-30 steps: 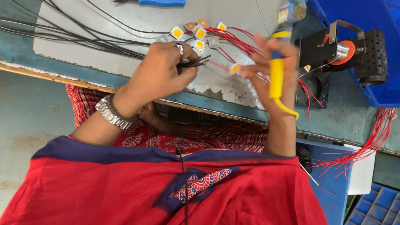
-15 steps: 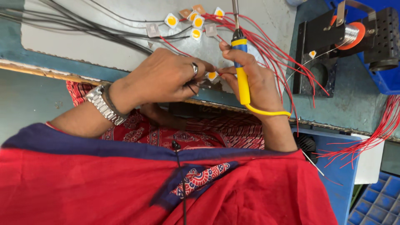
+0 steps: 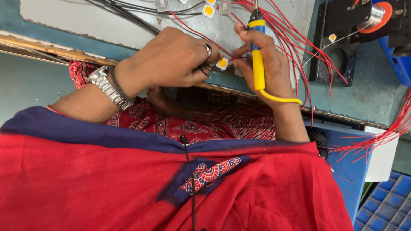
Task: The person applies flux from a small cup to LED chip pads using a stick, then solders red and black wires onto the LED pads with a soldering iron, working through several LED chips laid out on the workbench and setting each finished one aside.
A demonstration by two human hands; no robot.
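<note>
Left hand (image 3: 171, 57) curled in pinching grip, right hand (image 3: 261, 64) closed, wrists near together

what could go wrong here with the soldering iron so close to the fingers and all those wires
1. The left hand pinches the small yellow-centred chip right beside the right hand holding the soldering iron; a slip could likely burn the fingers.
2. Loose red wires drape around the iron, so its hot end might scorch their insulation.
</note>
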